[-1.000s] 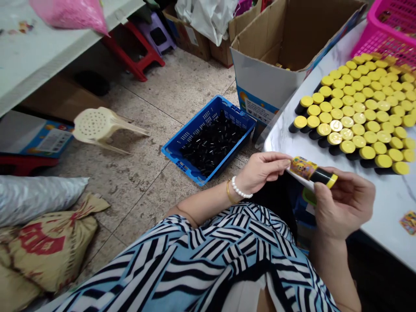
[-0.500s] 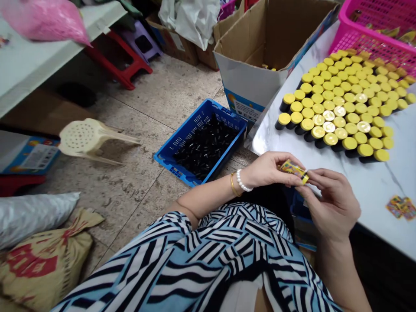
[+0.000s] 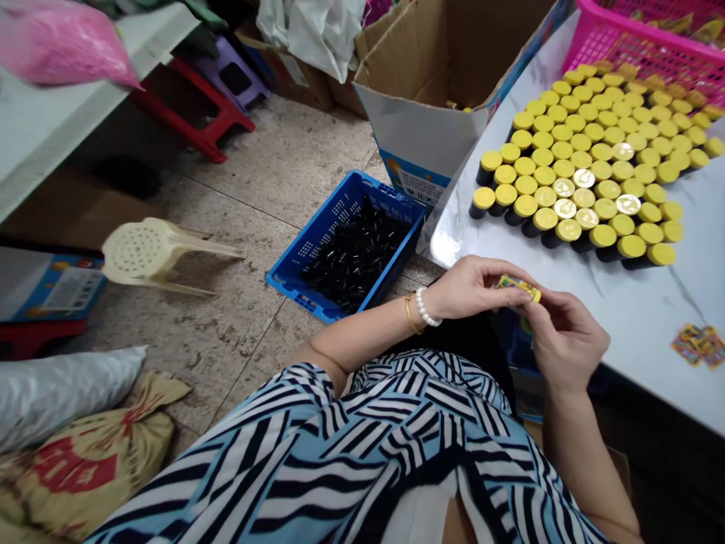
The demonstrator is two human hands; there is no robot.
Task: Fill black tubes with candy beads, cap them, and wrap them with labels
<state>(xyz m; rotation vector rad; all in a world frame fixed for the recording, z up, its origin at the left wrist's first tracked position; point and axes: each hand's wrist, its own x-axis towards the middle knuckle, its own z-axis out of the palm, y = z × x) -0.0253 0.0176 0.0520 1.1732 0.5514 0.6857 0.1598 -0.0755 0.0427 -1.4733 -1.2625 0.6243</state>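
In the head view, my left hand [image 3: 467, 289], with a pearl bracelet at the wrist, is closed around a small yellow-capped tube [image 3: 519, 288] with a colourful printed label. My right hand [image 3: 569, 336] pinches the capped end of the same tube, thumb and fingertips pressed against it. The fingers partly hide the tube. Beyond my hands, on the white table [image 3: 640, 317], many black tubes with yellow caps [image 3: 583, 179] stand upright in close rows. Several loose colourful labels [image 3: 699, 344] lie flat to the right of my right hand.
A blue crate [image 3: 345, 249] of black tubes sits on the floor to the left. Behind it stands an open cardboard box [image 3: 422, 121]. A pink basket [image 3: 646, 41] is at the table's far end. A cream plastic stool [image 3: 141, 249] and tied sacks [image 3: 96, 468] are further left.
The tube has turned in my fingers, and its label looks more closely wrapped. My right hand has moved slightly left and up, with its fingers closer in. The camera view has shifted a little.
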